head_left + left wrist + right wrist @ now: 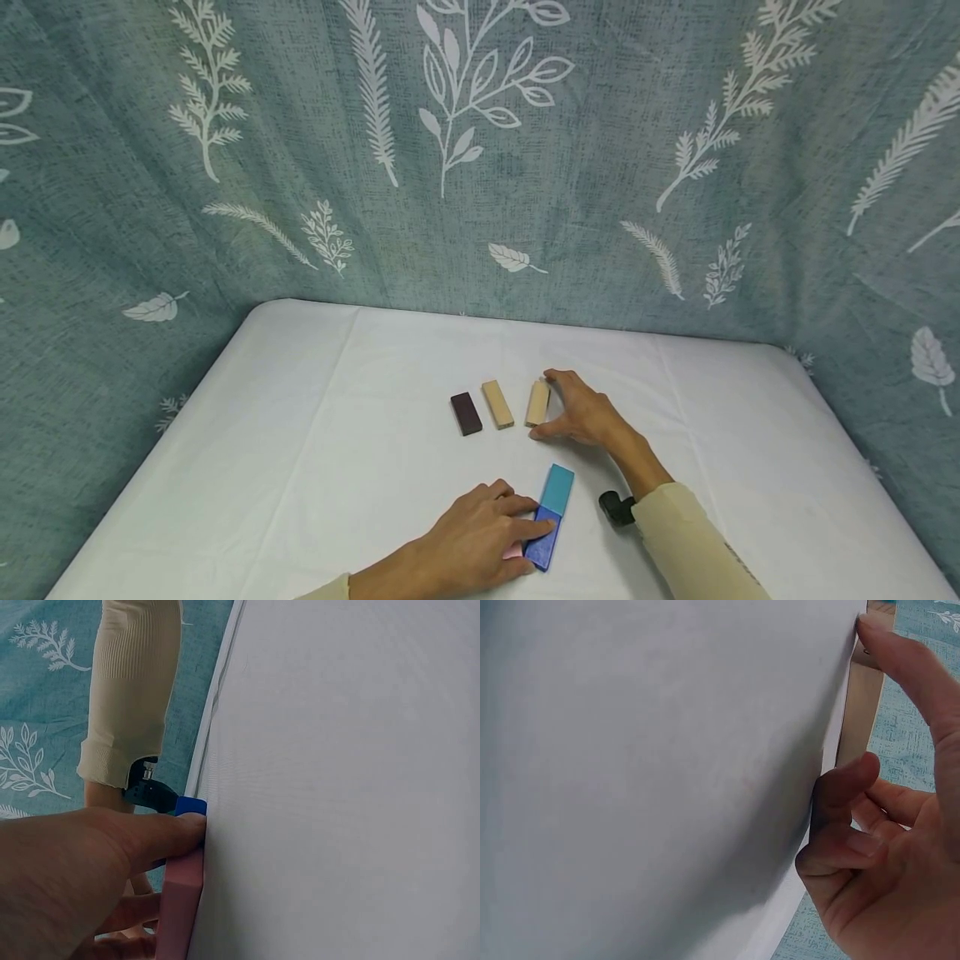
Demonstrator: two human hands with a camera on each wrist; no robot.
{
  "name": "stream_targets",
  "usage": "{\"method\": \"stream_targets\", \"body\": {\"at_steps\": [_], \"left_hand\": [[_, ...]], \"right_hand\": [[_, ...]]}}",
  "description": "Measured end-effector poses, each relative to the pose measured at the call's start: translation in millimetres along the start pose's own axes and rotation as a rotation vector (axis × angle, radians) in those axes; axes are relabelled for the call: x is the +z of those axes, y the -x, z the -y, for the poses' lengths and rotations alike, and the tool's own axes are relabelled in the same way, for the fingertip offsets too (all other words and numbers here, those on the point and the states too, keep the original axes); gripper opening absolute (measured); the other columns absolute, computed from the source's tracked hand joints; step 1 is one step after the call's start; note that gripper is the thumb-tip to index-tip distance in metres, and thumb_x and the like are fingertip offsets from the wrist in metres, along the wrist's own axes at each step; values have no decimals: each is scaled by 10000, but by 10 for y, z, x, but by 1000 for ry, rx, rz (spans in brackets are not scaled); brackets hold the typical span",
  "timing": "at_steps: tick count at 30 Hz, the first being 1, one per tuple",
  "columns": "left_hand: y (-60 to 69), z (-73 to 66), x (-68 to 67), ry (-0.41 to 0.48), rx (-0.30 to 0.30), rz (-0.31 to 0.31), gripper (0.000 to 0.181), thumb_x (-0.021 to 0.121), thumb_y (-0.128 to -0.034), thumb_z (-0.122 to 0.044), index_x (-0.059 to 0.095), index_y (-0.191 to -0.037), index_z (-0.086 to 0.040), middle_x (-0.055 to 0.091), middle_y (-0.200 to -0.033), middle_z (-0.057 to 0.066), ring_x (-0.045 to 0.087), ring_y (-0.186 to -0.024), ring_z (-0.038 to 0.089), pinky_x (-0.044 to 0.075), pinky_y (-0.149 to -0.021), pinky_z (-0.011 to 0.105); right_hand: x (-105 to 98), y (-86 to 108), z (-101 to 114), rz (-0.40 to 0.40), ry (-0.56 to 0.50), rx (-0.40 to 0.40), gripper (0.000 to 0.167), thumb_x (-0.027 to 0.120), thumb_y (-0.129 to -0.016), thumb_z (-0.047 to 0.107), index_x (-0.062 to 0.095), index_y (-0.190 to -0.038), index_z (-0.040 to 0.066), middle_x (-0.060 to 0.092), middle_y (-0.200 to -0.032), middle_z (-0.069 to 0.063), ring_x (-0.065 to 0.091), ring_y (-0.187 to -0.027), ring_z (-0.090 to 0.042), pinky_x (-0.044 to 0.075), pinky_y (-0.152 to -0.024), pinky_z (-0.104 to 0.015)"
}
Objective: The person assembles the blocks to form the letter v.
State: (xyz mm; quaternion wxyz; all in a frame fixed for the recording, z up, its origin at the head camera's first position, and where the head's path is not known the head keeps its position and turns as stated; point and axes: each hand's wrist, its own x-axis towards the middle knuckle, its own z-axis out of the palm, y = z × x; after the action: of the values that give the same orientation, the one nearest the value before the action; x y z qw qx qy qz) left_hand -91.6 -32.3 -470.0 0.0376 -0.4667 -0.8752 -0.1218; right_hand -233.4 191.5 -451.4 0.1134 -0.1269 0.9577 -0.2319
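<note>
My left hand (480,537) pinches a blue block (544,543) between thumb and fingers, near the front of the table. A pink block (513,550) lies partly hidden under that hand; the left wrist view shows more of the pink block (180,907), beside the thumb. Against the blue block's far end lies a teal block (557,489), in line with it. My right hand (581,412) spreads thumb and fingers around the two ends of a light wooden block (537,404), with no firm grip visible. Its curled lower fingers rest near the cloth in the right wrist view.
Left of the right hand lie another light wooden block (498,404) and a dark brown block (466,413). A white cloth (360,450) covers the table. Behind it hangs a green leaf-patterned curtain (465,242). A black wrist device (617,508) sits at the right cuff.
</note>
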Motion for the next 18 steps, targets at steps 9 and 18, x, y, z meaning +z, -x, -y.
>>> {"method": "stream_targets", "body": {"at_steps": [9,18], "left_hand": [[0,-4,-2,-1,1,-1,492,705,-932,-453,625,-1401,-328,640,-1336,-65,557,-1146,103,459,-882,212],[2,-3,7,-15,4,-13,494,709,-926,-454,627,-1398,-332,643,-1327,-71,559,-1136,99,456,-877,207]], "right_hand": [[12,12,9,-23,3,-45,876,876,-776,395,468,-1471,51,469,-1487,-197,425,-1376,-419,319,-1040,-699],[8,25,1,-36,-8,-54,825,870,-785,369,496,-1446,47,478,-1483,-197,423,-1381,-414,316,-1045,-697]]}}
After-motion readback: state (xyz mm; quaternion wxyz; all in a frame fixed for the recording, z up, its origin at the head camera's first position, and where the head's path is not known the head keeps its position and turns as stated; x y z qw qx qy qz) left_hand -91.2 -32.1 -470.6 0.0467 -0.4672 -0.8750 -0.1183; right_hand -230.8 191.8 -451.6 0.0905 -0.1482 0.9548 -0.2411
